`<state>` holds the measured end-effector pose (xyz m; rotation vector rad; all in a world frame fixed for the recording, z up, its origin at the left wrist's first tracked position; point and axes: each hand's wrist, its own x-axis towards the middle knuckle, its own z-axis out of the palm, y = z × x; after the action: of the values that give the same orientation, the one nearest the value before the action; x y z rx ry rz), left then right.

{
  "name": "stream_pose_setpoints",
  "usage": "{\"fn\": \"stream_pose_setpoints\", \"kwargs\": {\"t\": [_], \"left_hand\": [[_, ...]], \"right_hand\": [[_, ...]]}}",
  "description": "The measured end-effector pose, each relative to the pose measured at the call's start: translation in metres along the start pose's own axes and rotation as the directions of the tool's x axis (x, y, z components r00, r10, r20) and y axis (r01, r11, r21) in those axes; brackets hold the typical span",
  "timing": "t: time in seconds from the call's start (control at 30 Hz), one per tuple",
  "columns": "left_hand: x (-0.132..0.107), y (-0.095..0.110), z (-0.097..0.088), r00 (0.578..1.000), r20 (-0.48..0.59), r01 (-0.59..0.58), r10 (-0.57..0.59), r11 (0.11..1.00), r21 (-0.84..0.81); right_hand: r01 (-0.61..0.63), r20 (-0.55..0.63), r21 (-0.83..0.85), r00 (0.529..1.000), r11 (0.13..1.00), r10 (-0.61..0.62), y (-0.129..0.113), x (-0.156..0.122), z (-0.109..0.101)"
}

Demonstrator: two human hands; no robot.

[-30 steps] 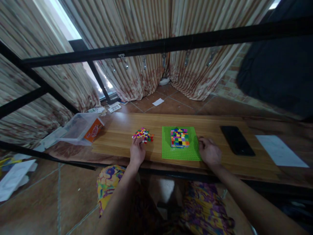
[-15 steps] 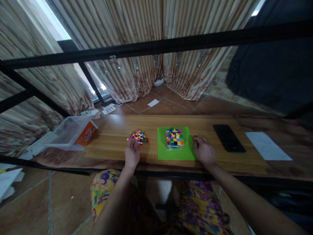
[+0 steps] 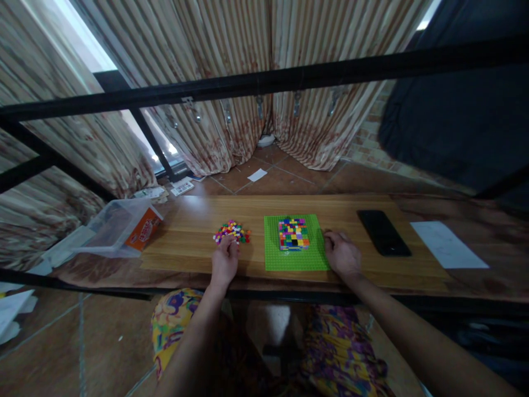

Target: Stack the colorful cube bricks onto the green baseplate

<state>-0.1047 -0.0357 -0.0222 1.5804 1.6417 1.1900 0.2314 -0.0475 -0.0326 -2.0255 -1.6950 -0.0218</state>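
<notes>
My left hand (image 3: 225, 261) is at the near edge of a pile of small colourful toy bricks (image 3: 232, 229), its thumb and fingers pinched together. A tiny pale piece shows by its fingertips, but I cannot tell whether it is held. To the right lies a green studded baseplate (image 3: 273, 258), with a square block built of many-coloured bricks (image 3: 293, 234) standing on it. My right hand (image 3: 343, 255) rests at the baseplate's right edge with its fingers curled in; what is between them, if anything, is hidden.
A black phone (image 3: 383, 232) lies on the wooden board (image 3: 198, 212), right of my right hand. Farther right is a white paper sheet (image 3: 448, 245). At the left stands a clear plastic box (image 3: 111, 231) with an orange label. A dark metal bar (image 3: 231, 88) crosses beyond the board.
The whole view has shifted slightly. My left hand's fingertips have moved a little to the right against the brick pile. My right hand stays at the baseplate's edge.
</notes>
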Motion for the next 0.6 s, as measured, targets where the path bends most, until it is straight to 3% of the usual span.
{"fn": "stream_pose_setpoints", "kwargs": {"t": [0.2,0.4,0.6], "left_hand": [[0.002,0.004,0.002,0.97,0.068,-0.242,0.233,0.908,0.343],[0.006,0.0,0.007,0.955,0.111,-0.297,0.276,0.85,0.435],[0.007,-0.003,0.011,0.959,0.1,-0.28,0.266,0.815,0.508]], "right_hand": [[-0.012,-0.006,0.017,1.0,1.0,0.012,0.0,-0.001,0.0],[0.004,-0.001,0.004,1.0,1.0,-0.004,-0.001,-0.001,-0.001],[-0.001,0.002,0.011,1.0,1.0,0.001,-0.001,-0.001,-0.002]]}}
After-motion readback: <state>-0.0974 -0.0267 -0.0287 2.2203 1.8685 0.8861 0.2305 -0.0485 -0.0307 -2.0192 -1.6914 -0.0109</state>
